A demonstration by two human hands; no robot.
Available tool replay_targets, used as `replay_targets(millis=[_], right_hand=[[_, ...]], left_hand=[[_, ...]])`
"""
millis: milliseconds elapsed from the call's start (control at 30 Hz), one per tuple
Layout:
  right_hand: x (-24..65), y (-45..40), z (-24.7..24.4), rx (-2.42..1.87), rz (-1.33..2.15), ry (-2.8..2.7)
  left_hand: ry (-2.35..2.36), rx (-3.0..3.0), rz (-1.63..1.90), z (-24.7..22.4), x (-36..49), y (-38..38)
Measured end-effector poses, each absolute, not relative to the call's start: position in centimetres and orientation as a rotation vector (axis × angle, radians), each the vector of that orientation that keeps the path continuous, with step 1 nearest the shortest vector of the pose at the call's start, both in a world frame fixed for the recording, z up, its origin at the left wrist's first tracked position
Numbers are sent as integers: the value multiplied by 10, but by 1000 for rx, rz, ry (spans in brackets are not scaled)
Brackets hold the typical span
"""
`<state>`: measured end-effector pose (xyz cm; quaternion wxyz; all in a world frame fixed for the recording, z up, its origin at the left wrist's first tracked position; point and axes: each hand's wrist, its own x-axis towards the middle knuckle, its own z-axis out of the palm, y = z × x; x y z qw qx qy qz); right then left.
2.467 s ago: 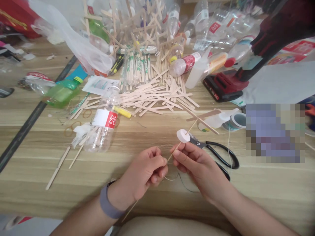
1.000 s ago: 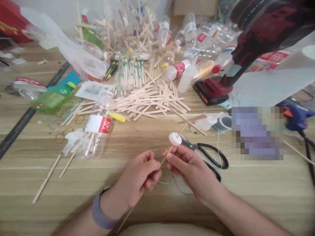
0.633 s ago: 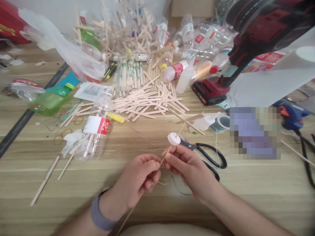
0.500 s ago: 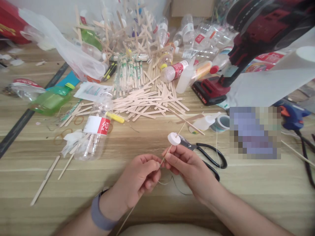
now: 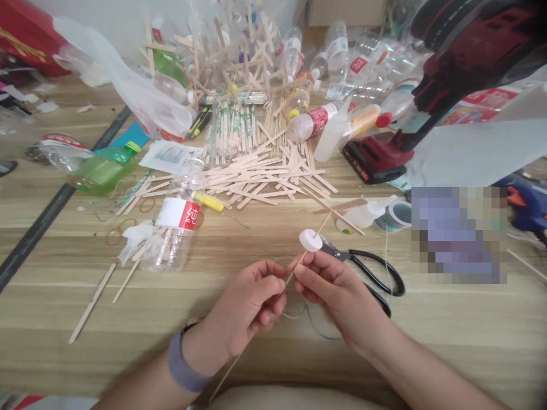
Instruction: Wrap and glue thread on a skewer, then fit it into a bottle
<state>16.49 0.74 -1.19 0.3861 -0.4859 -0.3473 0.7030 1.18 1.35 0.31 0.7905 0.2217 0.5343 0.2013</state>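
A thin wooden skewer (image 5: 302,262) runs slantwise between my hands, its long lower end showing below my left wrist. A white bottle cap (image 5: 310,240) is threaded on it near the upper end, where a flat wooden stick (image 5: 337,213) appears behind the tip; whether they touch I cannot tell. My right hand (image 5: 331,282) pinches the skewer just below the cap. Lower down, my left hand (image 5: 256,299) closes thumb and fingers around it. A thin string (image 5: 314,324) loops out beneath the hands. Black-handled scissors (image 5: 359,262) lie behind my right hand, partly hidden.
A clear bottle (image 5: 173,239) with sticks inside stands left. Flat wooden sticks (image 5: 256,176) are heaped beyond, before piled plastic bottles (image 5: 337,51). At right are a glue bottle (image 5: 359,216), a string spool (image 5: 395,216), a red-black power tool (image 5: 427,108) and a blue glue gun (image 5: 523,208).
The whole scene has shifted slightly right in view as the camera turned. Both hands keep nearly the same hold on the skewer, and the cap sits at about the same place.
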Motion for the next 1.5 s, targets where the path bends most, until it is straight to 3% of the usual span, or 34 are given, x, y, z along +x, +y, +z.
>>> replay_targets(millis=[1500], right_hand=[[165, 7, -11, -1257, 1774, -893]], left_hand=[[1201, 517, 411, 5, 14, 12]])
